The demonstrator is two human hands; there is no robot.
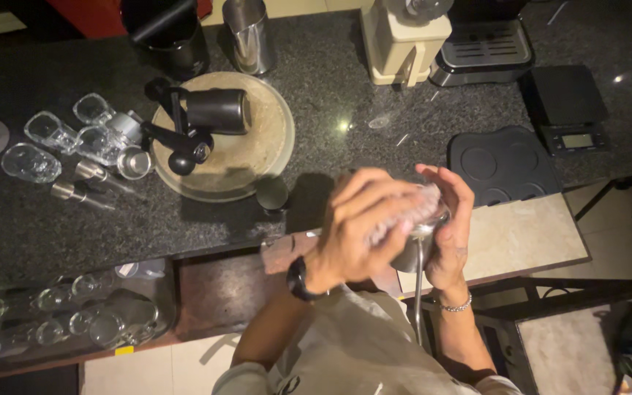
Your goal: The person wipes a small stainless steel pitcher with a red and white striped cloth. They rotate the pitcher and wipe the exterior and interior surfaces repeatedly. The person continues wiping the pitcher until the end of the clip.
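Now both hands wrap a metal cup: left hand (363, 219) w/ cloth (411, 208) on top, right hand (451, 227) cupped beside; round tray (257, 157) well left of grip.

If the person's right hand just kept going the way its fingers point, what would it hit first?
The right hand points up the picture, away from the body. Next in that line is bare dark countertop, then probably the cream machine at the back. Depth is hard to judge, so this is a guess.

Speckled black counter (345, 95); tan round tray (257, 157); cream grinder (404, 40)
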